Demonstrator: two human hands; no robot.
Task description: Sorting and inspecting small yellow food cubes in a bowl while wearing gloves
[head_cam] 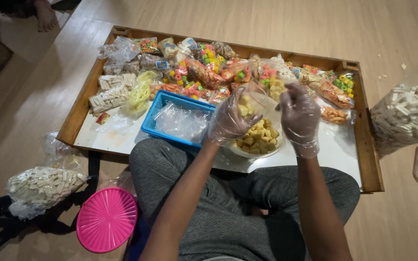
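Observation:
Both my hands wear thin clear plastic gloves. My left hand (229,120) pinches several yellow snack pieces and sits at the mouth of a small clear plastic bag (262,94). My right hand (298,116) grips the bag's other side and holds it up above a white bowl (257,152) of yellow snack pieces (258,137). The bowl stands on a low white table with a wooden rim (371,159), just in front of my crossed legs.
A blue tray (152,116) holding empty clear bags lies left of the bowl. Several filled bags of colourful ring snacks (204,72) and white stick snacks (107,96) crowd the table's far side. Large bags of white sticks (405,116) (42,186) and a pink lid (106,220) lie on the floor.

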